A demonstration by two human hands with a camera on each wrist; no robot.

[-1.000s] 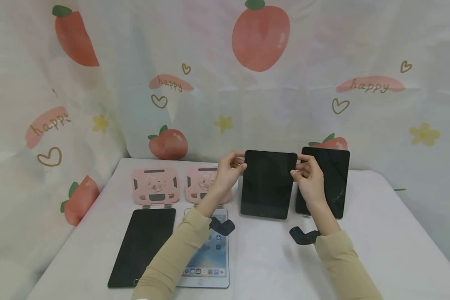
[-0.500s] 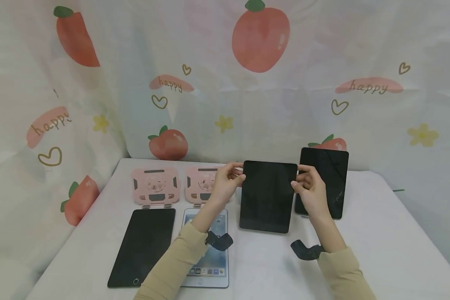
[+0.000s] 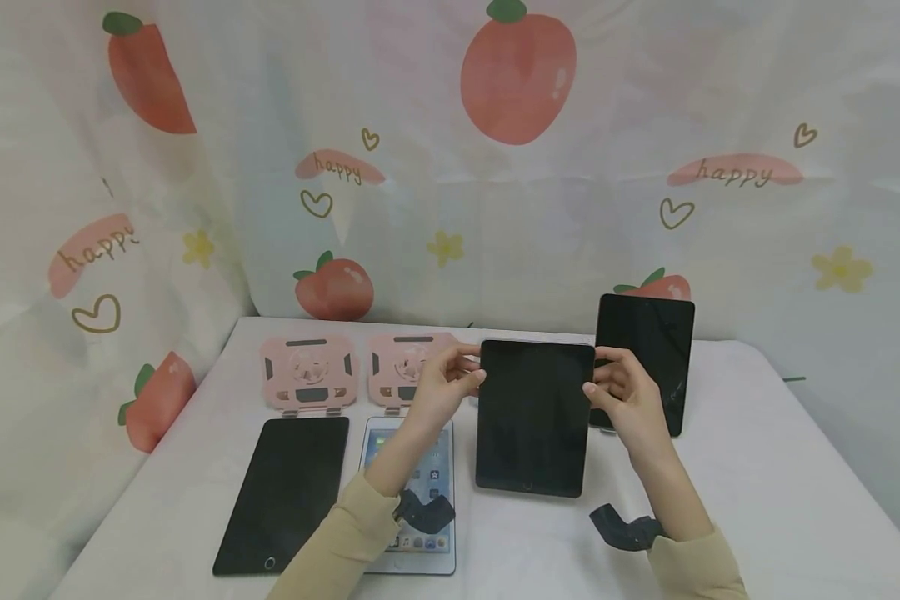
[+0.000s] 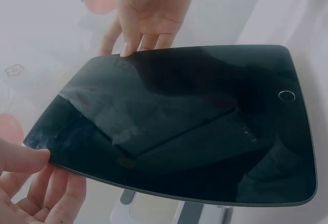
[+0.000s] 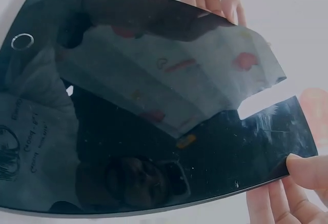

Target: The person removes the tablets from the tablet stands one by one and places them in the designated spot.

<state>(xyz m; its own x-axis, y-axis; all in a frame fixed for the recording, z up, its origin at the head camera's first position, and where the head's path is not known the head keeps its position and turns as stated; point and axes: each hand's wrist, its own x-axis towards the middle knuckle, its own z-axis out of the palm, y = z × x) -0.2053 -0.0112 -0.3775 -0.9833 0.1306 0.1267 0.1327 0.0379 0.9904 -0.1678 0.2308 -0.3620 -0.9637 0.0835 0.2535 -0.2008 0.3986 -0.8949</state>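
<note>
Gripping a black tablet (image 3: pixel 534 417) by its upper corners, the left hand (image 3: pixel 441 383) pinches the top left edge with thumb in front and fingers behind, while the right hand (image 3: pixel 624 396) pinches the top right edge the same way. In the left wrist view the thumb (image 4: pixel 23 157) presses the glass at one corner and the other hand's fingers (image 4: pixel 141 37) curl over the far edge; in the right wrist view a thumb (image 5: pixel 307 170) sits on the near corner of the dark screen, whose round home button (image 5: pixel 22 41) shows at the opposite end. The tablet is held in portrait, home button down, tilted back a little, its lower edge near the white table (image 3: pixel 757 467); whether that edge touches the surface cannot be told. Just behind and to the right of it a second dark tablet (image 3: pixel 645 358) stands upright, partly hidden by the right hand. Left of the held tablet a lit tablet (image 3: pixel 427 454) with app icons lies flat, crossed by the left forearm in a beige sleeve (image 3: pixel 337 542). Further left lies another black tablet (image 3: pixel 283 492), also flat. Behind these two rest two pink folding stands (image 3: pixel 309 373) side by side. A curtain (image 3: pixel 517 83) printed with peaches, hearts and the word happy hangs behind the table.
</note>
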